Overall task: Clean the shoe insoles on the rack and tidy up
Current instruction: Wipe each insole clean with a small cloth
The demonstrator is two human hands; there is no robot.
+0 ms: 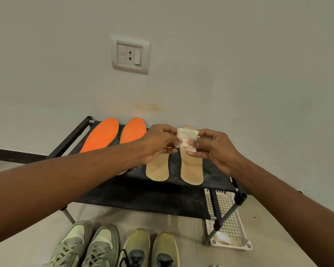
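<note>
Head view: both hands hold one small, crumpled white wipe point(187, 139) above the black two-tier fabric shoe rack point(216, 180). The left hand point(158, 143) pinches the wipe's left edge between thumb and fingertips; the right hand point(214, 149) pinches its right edge likewise. Four insoles lie on the top tier, long axes running front to back, toes toward the wall: two orange foam insoles point(102, 134) at left, two tan insoles point(192, 170) at right, directly below the wipe. Four worn sneakers point(102, 245) stand on the floor before the rack. One white perforated plastic basket point(229, 218) sits beside the rack's right legs.
</note>
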